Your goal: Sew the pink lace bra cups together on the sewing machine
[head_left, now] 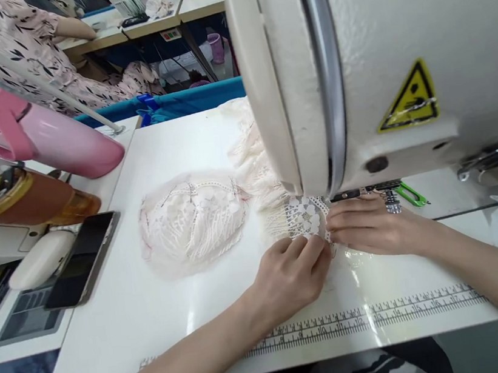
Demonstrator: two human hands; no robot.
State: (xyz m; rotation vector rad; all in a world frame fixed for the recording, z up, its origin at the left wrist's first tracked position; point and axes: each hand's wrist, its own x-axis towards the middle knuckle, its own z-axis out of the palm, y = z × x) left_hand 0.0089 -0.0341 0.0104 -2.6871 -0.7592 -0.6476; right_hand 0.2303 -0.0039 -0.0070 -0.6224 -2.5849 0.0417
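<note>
White bench [155, 309] carries a lace piece [301, 216] under the sewing machine [379, 59]. Left hand [288, 276] pinches its edge at six o'clock with closed fingers [312, 245]; right hand [369, 229] lies flat, fingers extended, at three o'clock, touching it.

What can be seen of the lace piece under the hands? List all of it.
The lace piece is pale cream-pink, openwork with floral motifs and fringe-like strands. It lies flat on the white table: a rounded cup shape at left, a heap trailing back beside the sewing machine. Its near edge sits under the machine head, pinched by the left hand and pressed by the right hand.
</note>
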